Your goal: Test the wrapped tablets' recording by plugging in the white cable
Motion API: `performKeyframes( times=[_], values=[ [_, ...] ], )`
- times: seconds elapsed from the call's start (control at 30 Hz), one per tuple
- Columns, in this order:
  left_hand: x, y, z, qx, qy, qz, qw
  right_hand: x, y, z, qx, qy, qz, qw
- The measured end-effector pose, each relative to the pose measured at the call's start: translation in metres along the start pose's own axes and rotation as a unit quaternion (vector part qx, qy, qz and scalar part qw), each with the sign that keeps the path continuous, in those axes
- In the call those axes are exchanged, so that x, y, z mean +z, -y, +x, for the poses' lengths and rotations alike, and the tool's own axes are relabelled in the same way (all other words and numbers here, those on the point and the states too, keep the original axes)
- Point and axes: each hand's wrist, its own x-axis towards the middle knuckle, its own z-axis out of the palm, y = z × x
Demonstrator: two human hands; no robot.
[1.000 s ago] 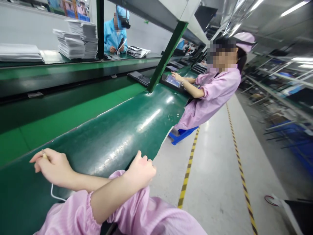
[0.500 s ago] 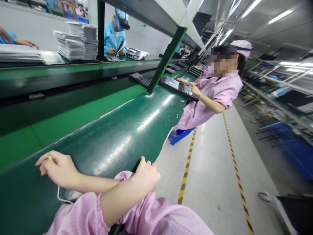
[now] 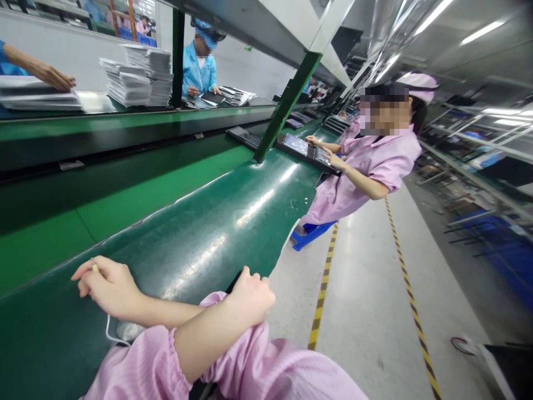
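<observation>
My forearms are crossed, the left one lying over the right. At the left, above the green bench (image 3: 183, 233), my right hand (image 3: 110, 286) is closed with bent fingers on a thin white cable (image 3: 109, 329). Its small pale-yellow end (image 3: 95, 268) shows between the fingers, and the cable hangs down behind the wrist towards my sleeve. My left hand (image 3: 252, 294) lies by my right sleeve at the bench edge, its fingers curled and closed. What those fingers hold, if anything, is hidden. A dark object (image 3: 234, 281) shows just behind that hand, partly covered.
A co-worker in pink (image 3: 366, 166) sits on a blue stool (image 3: 312, 236) at the right, touching a black tray (image 3: 302, 149). A green post (image 3: 287, 108) rises from the bench. Paper stacks (image 3: 129, 78) and people in blue are across the conveyor (image 3: 137, 191).
The view has shifted slightly, so everything sits a little further right. My hands keep their pose. Across the line, a person in blue has lowered a dark booklet to the bench.
</observation>
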Motion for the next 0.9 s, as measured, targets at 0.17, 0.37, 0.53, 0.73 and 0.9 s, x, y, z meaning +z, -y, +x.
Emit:
performKeyframes(
  times=[0.17,0.37,0.53,0.73,0.9],
  values=[
    [0.0005,0.0008,0.0,-0.001,0.005,0.007,1.0,-0.0001,0.003,-0.0012,0.01,-0.004,0.001,1.0],
    [-0.0016,0.0001,-0.0001,0.0,0.01,0.006,1.0,-0.0001,0.0032,-0.001,0.005,-0.003,0.007,1.0],
    [-0.0025,-0.0004,-0.0003,-0.002,0.014,0.005,1.0,0.0003,0.0017,-0.0004,0.007,-0.002,0.008,1.0],
    [-0.0004,0.0006,0.0001,0.0,0.008,0.004,1.0,-0.0007,0.0042,-0.0008,0.004,-0.001,0.009,1.0],
    [0.0055,0.0011,0.0027,0.002,-0.007,0.007,1.0,-0.0005,0.0076,-0.0022,0.012,-0.002,0.006,1.0]
  ],
)
